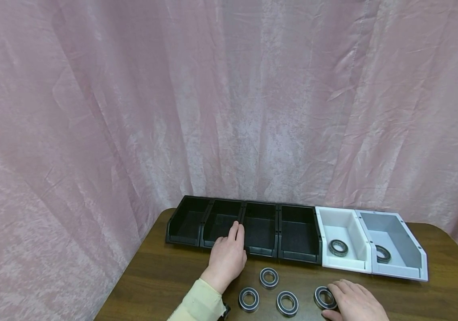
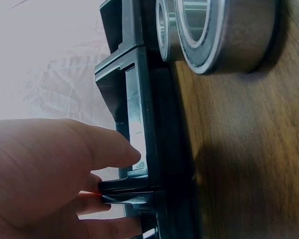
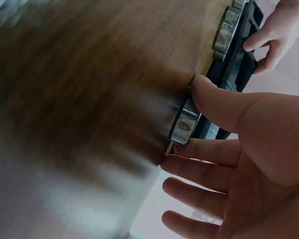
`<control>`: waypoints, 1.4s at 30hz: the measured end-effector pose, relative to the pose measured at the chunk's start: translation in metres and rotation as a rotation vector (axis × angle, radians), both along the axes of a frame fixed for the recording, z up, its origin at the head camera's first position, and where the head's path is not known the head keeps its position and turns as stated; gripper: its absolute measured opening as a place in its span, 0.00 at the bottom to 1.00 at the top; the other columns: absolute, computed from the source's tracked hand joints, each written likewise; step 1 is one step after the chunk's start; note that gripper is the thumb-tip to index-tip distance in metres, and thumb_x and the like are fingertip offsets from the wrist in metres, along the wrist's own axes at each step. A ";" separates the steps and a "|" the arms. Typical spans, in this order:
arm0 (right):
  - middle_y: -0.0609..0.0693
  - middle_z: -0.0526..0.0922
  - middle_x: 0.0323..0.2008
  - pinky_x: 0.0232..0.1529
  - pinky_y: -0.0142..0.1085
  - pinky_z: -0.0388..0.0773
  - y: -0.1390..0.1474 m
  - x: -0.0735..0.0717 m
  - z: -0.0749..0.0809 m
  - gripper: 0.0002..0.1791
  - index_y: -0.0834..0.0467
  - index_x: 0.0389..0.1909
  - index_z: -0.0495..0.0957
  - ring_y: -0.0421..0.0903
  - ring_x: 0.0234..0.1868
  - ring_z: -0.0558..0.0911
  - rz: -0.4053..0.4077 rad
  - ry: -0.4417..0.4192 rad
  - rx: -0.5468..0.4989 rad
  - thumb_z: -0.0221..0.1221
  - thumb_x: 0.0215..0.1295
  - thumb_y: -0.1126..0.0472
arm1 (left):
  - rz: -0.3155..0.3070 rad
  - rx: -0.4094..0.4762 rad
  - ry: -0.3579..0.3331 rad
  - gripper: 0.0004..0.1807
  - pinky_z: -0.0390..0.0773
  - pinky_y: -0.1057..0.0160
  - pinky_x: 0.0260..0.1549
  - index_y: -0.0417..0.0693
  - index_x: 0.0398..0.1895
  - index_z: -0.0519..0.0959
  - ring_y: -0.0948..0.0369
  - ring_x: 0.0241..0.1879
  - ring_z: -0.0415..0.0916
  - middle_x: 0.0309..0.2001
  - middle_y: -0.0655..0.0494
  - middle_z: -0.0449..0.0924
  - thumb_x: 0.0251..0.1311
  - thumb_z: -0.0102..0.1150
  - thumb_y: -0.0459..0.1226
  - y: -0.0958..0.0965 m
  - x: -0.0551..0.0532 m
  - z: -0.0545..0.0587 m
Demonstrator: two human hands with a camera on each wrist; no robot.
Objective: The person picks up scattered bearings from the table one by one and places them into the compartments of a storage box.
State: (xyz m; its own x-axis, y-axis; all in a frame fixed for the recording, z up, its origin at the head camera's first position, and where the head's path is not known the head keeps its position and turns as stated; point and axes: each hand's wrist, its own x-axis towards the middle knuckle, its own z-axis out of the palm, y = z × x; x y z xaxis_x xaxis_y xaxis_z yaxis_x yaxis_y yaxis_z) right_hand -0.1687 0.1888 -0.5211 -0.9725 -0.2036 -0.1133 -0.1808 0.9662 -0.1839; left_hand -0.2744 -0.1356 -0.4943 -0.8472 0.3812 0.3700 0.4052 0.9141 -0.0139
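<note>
My left hand [image 1: 227,256] reaches over the front of the black bins [image 1: 262,251], its fingers stretched out near the divider between two of them. Seen from the left wrist, the thumb [image 2: 112,147] overlaps one bin's front opening and the fingers spread apart beside it, with nothing held. On the table at front right, my right hand [image 1: 355,301] pinches a ball bearing [image 1: 325,298] by its rim. The right wrist view has that bearing [image 3: 185,122] between thumb and index finger, the other fingers extended.
Three more bearings lie left of the right hand: one farther back [image 1: 269,278], two nearer [image 1: 249,299] [image 1: 287,303]. A white bin [image 1: 347,264] and a grey bin [image 1: 399,270] adjoin the black row, each with a bearing inside. Behind hangs a pink curtain [image 1: 229,111].
</note>
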 end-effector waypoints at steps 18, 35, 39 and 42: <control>0.51 0.86 0.50 0.66 0.65 0.77 -0.004 0.000 0.005 0.34 0.60 0.51 0.85 0.58 0.55 0.84 -0.017 0.002 -0.005 0.82 0.56 0.38 | -0.002 0.007 -0.016 0.40 0.86 0.47 0.58 0.35 0.77 0.73 0.52 0.41 0.90 0.76 0.37 0.73 0.66 0.78 0.41 0.000 0.000 0.002; 0.53 0.85 0.46 0.60 0.63 0.82 -0.004 0.001 0.006 0.33 0.63 0.46 0.84 0.58 0.50 0.84 0.007 -0.005 -0.007 0.82 0.56 0.40 | 0.002 -0.002 -0.014 0.40 0.86 0.48 0.57 0.36 0.77 0.73 0.52 0.40 0.90 0.76 0.37 0.73 0.66 0.77 0.42 0.000 0.001 0.003; 0.54 0.85 0.46 0.60 0.63 0.82 -0.004 0.003 0.008 0.33 0.63 0.46 0.84 0.59 0.51 0.84 0.008 -0.009 -0.018 0.81 0.57 0.40 | 0.002 -0.002 -0.017 0.40 0.86 0.48 0.58 0.36 0.77 0.73 0.52 0.40 0.90 0.77 0.37 0.73 0.67 0.77 0.42 -0.001 0.001 0.001; 0.53 0.85 0.46 0.59 0.62 0.82 -0.003 0.004 0.008 0.32 0.63 0.45 0.83 0.58 0.51 0.84 0.005 -0.009 -0.034 0.81 0.57 0.41 | 0.006 -0.003 -0.027 0.40 0.86 0.48 0.58 0.36 0.78 0.72 0.52 0.41 0.90 0.77 0.38 0.72 0.67 0.77 0.42 -0.001 0.000 0.000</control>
State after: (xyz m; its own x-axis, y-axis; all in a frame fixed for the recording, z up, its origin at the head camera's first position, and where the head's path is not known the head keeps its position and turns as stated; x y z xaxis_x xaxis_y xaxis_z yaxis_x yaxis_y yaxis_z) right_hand -0.1648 0.1854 -0.5129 -0.9705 -0.2120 -0.1145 -0.1835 0.9584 -0.2186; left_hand -0.2742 -0.1363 -0.4941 -0.8591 0.3771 0.3461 0.4000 0.9165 -0.0056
